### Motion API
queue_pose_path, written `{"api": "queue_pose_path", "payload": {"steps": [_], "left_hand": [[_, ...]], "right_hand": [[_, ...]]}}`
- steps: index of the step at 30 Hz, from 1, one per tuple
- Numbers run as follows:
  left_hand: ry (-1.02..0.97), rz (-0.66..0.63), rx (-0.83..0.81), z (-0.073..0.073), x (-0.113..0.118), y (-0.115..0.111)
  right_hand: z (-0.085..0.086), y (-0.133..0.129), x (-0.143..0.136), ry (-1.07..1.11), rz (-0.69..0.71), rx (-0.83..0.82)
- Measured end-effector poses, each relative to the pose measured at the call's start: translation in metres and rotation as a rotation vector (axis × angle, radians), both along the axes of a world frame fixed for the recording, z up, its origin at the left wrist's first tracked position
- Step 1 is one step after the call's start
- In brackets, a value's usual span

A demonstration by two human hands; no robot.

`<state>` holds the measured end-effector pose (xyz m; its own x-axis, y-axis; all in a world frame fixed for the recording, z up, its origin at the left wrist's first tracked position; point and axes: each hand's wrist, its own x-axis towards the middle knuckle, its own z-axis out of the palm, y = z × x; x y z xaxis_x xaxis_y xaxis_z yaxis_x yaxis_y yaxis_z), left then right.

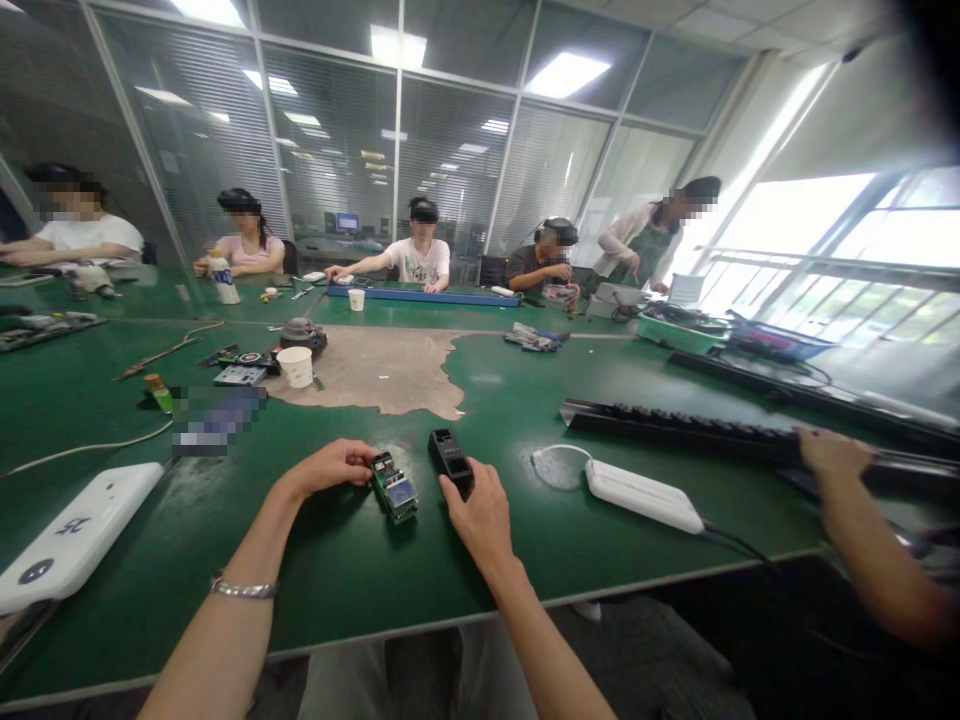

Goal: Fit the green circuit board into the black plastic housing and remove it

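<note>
My left hand [339,466] is closed on the left edge of a small green circuit board [395,488] that carries a little screen and several components. Just to its right, my right hand [480,505] grips the near end of a black plastic housing [448,452] with cut-out openings. The board and the housing are apart, side by side over the green table [315,585]. Parts of my left fingertips are hidden behind the board's edge.
White power banks lie at the left [82,530] and right [641,492]. A co-worker's hand [832,452] rests on a long black rail [690,432] at the right. Ahead are a paper cup [295,367], a brown sheet [382,370] and a green basket [679,328]. Several people sit across the table.
</note>
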<state>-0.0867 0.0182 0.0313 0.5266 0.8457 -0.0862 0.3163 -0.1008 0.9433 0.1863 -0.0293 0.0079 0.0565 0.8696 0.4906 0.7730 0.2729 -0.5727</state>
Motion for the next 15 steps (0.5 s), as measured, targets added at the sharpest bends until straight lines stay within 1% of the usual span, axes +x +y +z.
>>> {"api": "queue_pose_path", "payload": {"steps": [3,5,7,10,15], "left_hand": [[-0.007,-0.010,0.000,-0.001,-0.001,0.001],[-0.013,-0.018,-0.003,-0.001,-0.002,0.001],[-0.019,-0.022,-0.007,-0.002,-0.002,0.001],[-0.022,-0.011,-0.003,-0.003,-0.002,0.000],[-0.027,-0.003,-0.002,-0.004,-0.002,0.000]], "right_hand": [[0.013,-0.008,-0.003,0.129,0.053,0.029],[0.024,-0.015,-0.009,0.229,0.083,0.029],[0.034,-0.022,-0.019,0.282,0.136,0.011],[0.042,-0.029,-0.034,0.241,0.191,-0.003],[0.042,-0.033,-0.051,0.133,0.227,0.018]]}}
